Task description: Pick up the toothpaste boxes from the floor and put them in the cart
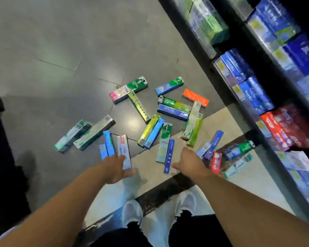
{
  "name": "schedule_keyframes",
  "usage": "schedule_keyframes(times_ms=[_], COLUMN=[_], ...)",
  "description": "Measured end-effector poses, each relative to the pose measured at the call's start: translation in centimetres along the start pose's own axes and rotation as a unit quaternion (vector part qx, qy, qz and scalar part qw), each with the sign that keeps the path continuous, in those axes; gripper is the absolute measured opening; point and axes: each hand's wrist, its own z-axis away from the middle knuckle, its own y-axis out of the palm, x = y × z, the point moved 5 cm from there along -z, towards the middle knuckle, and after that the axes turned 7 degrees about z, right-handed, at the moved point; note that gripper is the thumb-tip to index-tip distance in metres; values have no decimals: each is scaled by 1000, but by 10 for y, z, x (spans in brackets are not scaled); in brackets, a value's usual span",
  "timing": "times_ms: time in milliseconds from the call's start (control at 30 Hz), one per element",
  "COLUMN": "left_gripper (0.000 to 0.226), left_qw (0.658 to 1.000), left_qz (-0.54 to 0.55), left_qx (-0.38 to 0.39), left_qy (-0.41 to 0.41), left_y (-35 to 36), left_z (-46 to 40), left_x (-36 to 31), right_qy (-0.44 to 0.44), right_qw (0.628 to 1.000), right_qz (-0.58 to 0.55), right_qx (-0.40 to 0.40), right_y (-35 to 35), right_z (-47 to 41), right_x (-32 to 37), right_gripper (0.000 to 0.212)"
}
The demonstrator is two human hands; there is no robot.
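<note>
Head view: some twenty toothpaste boxes (151,133) lie scattered on the floor (61,59) beside the stocked shelf (257,82); no cart shows, so nearly all remains. Left hand (117,168) and right hand (187,162) reach down open-fingered, empty. One green box (174,103) reads "DARLIE".

Glossy dark grey tiled floor (61,50), pale tile strip (221,125), black stocked store shelving (239,50) at right.
</note>
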Motion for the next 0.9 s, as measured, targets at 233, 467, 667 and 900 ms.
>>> schedule_keyframes(times_ms=[233, 467, 667, 900], left_gripper=[86, 83, 77, 45], left_qw=[999, 996, 995, 996], left_qz=[-45, -79, -77, -56], left_qx=[-20, -35, -54, -67], left_qy=[0, 33, 44, -1], left_y=[15, -6, -13, 4], left_z=[-137, -207, -231, -247], left_x=[41, 27, 21, 36], right_qy=[71, 85, 92, 159], right_qw=[991, 967, 963, 954], right_qz=[-96, -236, -251, -250], right_qx=[-64, -41, -20, -37], right_y=[95, 147, 168, 151], right_z=[-137, -204, -212, -211], right_x=[-23, -32, -47, -50], right_gripper=[40, 62, 51, 37])
